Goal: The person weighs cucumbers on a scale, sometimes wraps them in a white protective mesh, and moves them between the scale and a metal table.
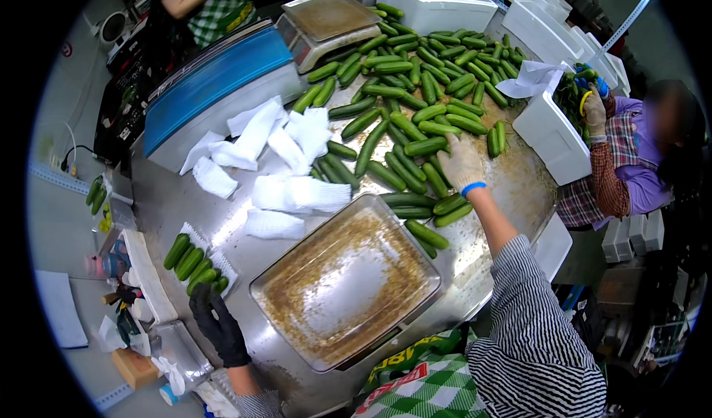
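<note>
My left hand (219, 326), in a black glove, is at the near end of a small row of cucumbers (190, 264). Its fingers are apart and overlap the nearest cucumber ends; I see nothing held. White foam mesh sleeves (225, 266) lie under that row. My right hand (463, 165), in a pale knit glove with a blue cuff, reaches over the large pile of cucumbers (411, 120). Its fingertips meet cucumbers there, and whether they grip one is hidden. Between my hands stands a weighing scale with a stained metal pan (347, 281).
Loose white foam sleeves (300, 192) lie left of the pile. Behind them are a blue-topped box (222, 78) and a second scale (331, 14). A white foam box (439, 6) of cucumbers stands at the back. On the right, a co-worker (634, 145) handles another foam box (550, 128).
</note>
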The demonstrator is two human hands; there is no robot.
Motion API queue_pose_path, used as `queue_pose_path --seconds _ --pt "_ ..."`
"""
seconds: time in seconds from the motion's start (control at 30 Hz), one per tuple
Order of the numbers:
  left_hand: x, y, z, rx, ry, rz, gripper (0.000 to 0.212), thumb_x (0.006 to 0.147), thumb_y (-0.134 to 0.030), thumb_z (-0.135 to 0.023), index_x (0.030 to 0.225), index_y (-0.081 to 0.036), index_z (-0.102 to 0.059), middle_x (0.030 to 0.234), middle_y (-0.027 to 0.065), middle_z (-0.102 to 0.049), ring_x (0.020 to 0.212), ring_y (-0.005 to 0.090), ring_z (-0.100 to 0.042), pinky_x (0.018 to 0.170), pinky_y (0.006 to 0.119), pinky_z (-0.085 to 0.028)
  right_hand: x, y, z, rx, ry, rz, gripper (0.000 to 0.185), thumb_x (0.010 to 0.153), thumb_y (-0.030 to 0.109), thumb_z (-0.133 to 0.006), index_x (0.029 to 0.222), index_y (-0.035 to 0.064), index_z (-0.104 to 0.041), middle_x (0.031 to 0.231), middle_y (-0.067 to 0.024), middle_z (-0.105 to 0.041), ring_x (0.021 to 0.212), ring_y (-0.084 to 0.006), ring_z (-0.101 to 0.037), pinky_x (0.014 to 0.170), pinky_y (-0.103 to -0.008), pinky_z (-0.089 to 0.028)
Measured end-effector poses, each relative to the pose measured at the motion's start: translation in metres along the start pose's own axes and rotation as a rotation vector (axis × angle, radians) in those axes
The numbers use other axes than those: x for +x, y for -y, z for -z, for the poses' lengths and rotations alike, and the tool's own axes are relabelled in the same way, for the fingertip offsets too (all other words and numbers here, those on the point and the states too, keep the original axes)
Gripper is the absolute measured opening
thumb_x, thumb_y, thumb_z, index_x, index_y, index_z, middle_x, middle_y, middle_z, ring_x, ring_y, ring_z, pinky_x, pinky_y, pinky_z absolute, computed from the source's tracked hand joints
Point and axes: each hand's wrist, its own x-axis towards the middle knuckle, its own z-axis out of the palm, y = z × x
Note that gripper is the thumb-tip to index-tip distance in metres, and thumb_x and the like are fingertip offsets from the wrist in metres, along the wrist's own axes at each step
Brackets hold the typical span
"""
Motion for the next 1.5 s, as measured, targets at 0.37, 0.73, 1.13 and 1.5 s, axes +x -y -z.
queue_pose_path --seconds 0.37,0.73,1.13,1.5 --pt "0.004 -0.255 -0.177 0.074 0.279 -0.347 0.042 0.082 -0.008 -0.072 0.123 -0.006 -0.061 0.127 0.0184 -0.058 0.118 0.0335 -0.056 0.095 0.041 -0.044 0.055 -0.054 -0.011 0.504 0.186 0.265 0.034 0.094 0.030 -0.057 0.110 0.0011 -0.065 0.098 -0.0214 -0.066 0.094 -0.0386 -0.063 0.087 -0.0448 -0.050" --pt "0.046 -0.310 -0.316 -0.032 0.621 0.015 0.030 0.085 -0.026 -0.072 0.110 -0.011 -0.063 0.086 0.0108 -0.069 0.068 0.0305 -0.065 0.059 0.039 -0.050 0.159 -0.147 0.013 -0.098 0.237 0.066 0.062 0.084 0.042 -0.068 0.126 -0.0018 -0.055 0.119 -0.0235 -0.062 0.110 -0.0353 -0.061 0.092 -0.0424 -0.052" --pt "0.044 -0.333 -0.387 -0.872 0.703 0.867 0.027 0.087 -0.021 -0.074 0.107 -0.006 -0.064 0.085 0.0022 -0.065 0.066 0.0123 -0.059 0.059 0.026 -0.049 0.194 -0.158 -0.008 0.054 0.520 -0.130 0.082 0.073 0.065 -0.066 0.116 -0.0048 -0.063 0.119 -0.0271 -0.063 0.110 -0.0363 -0.063 0.095 -0.0408 -0.050" --pt "0.038 -0.346 -0.371 -1.015 0.693 1.003 0.032 0.088 -0.025 -0.072 0.113 -0.008 -0.061 0.091 0.0048 -0.067 0.076 0.0160 -0.065 0.066 0.029 -0.052 0.174 -0.172 -0.026 0.277 0.498 -0.212 0.074 0.066 0.043 -0.073 0.120 -0.0047 -0.057 0.105 -0.0278 -0.068 0.100 -0.0400 -0.066 0.091 -0.0423 -0.051"
